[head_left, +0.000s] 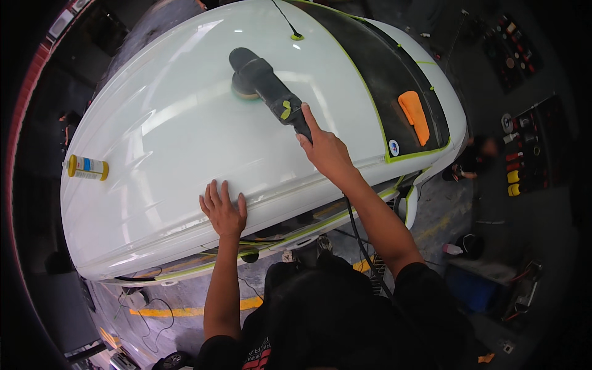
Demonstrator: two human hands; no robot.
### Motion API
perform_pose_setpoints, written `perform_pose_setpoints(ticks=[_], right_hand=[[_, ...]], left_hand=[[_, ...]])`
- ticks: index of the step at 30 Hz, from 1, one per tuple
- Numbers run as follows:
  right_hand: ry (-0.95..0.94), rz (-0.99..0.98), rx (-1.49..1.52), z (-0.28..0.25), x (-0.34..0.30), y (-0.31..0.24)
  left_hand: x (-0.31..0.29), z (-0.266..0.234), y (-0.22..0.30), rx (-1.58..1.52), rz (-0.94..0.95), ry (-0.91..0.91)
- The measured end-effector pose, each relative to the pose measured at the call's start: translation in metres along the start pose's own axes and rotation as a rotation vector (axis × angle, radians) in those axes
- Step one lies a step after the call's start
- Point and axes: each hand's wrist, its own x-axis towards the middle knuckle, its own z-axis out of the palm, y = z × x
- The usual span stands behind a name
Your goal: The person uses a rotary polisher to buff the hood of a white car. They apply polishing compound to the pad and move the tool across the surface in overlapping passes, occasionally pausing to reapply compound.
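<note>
A white car roof (185, 132) stretches out in front of me. My right hand (327, 148) grips the rear handle of a dark grey polisher (268, 86), fingers wrapped round it. The polisher's round pad (245, 92) rests on the roof, partly hidden under the head. A scrap of yellow-green tape sticks to the polisher's body. My left hand (225, 211) lies flat on the roof near its side edge, fingers apart and holding nothing. Left of it, a yellow bottle with a white label (87, 168) lies on its side on the roof.
Yellow-green tape borders the windscreen (370, 68), on which an orange cloth (414, 117) lies. An antenna (296, 36) rises at the roof's far side. A black cord (361, 240) hangs beside my right forearm. Another person (472, 161) is at the right, near racks of tools and bottles.
</note>
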Motion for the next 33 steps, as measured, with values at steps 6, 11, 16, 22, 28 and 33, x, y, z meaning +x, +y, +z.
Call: perform_pose_setpoints(ticks=[6,11,16,22,28,33], right_hand=[[-0.17,0.196,0.859,-0.017,-0.015,0.008],[-0.036,0.283,0.811,-0.008,-0.015,-0.011],[0.015,0.26,0.767,0.009,-0.017,-0.025],[0.01,0.275,0.73,0.029,-0.031,-0.061],[0.015,0.238,0.7,0.045,-0.036,-0.081],[-0.011,0.251,0.704,0.055,-0.036,-0.097]], left_hand=[[-0.001,-0.001,-0.003,-0.026,-0.009,0.007],[-0.002,0.001,-0.006,-0.034,-0.008,-0.004],[-0.001,0.003,-0.006,-0.074,-0.005,0.012],[-0.002,0.002,-0.008,-0.116,-0.008,0.029],[-0.002,0.003,-0.009,-0.131,-0.003,0.002],[-0.002,0.001,-0.011,-0.131,-0.011,-0.03]])
